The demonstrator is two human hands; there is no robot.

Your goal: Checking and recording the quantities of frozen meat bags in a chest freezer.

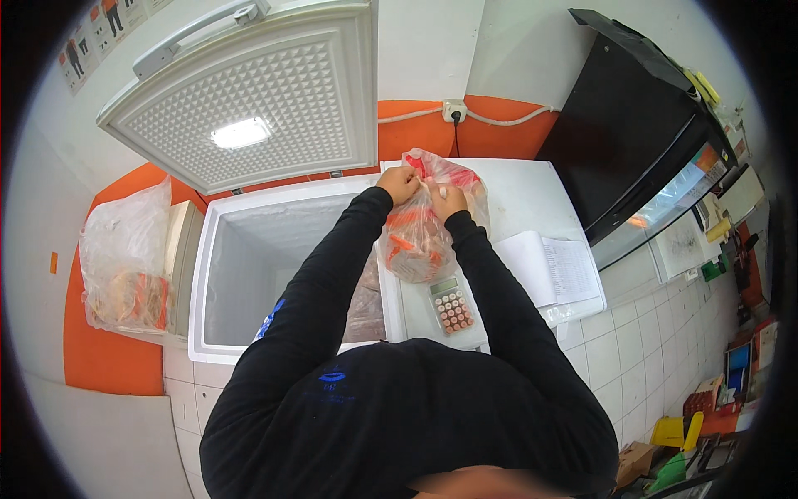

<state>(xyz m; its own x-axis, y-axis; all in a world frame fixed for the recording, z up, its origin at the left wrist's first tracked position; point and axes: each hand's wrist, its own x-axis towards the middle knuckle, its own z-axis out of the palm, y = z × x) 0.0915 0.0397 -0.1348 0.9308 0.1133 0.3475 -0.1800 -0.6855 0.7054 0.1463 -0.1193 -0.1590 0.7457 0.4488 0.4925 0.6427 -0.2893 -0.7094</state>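
Both hands meet at the neck of the bag [418,243], left hand [399,185] slightly farther from the body, right hand [448,200] just beside it on the other side of the gathered plastic. Both arms are stretched forward from the chest and converge; black sleeves reach the wrists. Left hand: back of hand up, fingers curled in, pinching the plastic near the top. Right hand: fingers folded into a loose fist, thumb side toward the left hand, closed on the plastic as well; exact fingertip contact hidden by the folds. Bag is clear with red-orange markings, its full lower part resting on the white top [524,191], loose upper part spread beyond the hands; contents cannot be made out. Calculator [453,308] lies just on the near side of the bag, between the forearms. Open notebook [553,266] lies to the right of the right forearm, on the same top. To the left, the freezer [204,274] stands open, lid [258,100] raised; packages [366,312] show inside, partly behind the left sleeve. Farther left, a larger bag [125,258] sits against the orange-painted wall. Beyond the white top: outlet [455,110] with black plug; black fridge [640,125] at right.
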